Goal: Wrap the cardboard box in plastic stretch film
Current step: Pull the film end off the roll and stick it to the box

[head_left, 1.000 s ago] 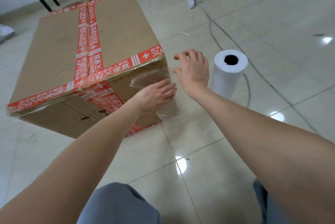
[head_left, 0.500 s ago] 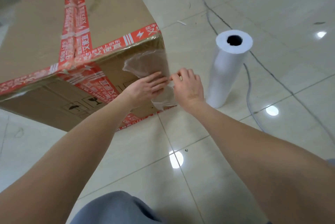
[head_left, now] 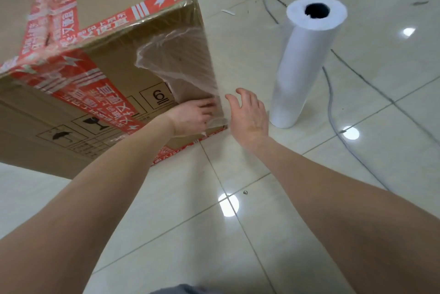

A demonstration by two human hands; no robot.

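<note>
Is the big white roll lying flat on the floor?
No, the white roll stands upright on the floor, with its dark hollow end pointing up.

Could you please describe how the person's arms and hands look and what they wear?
Both forearms are bare, with no sleeves in view. The left hand and right hand wear no gloves, and no watch, bracelet or ring shows. Grey clothing shows at the bottom edge.

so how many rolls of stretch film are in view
1: the roll stands upright on the floor, right of the cardboard box. Others could be hidden behind the box.
</note>
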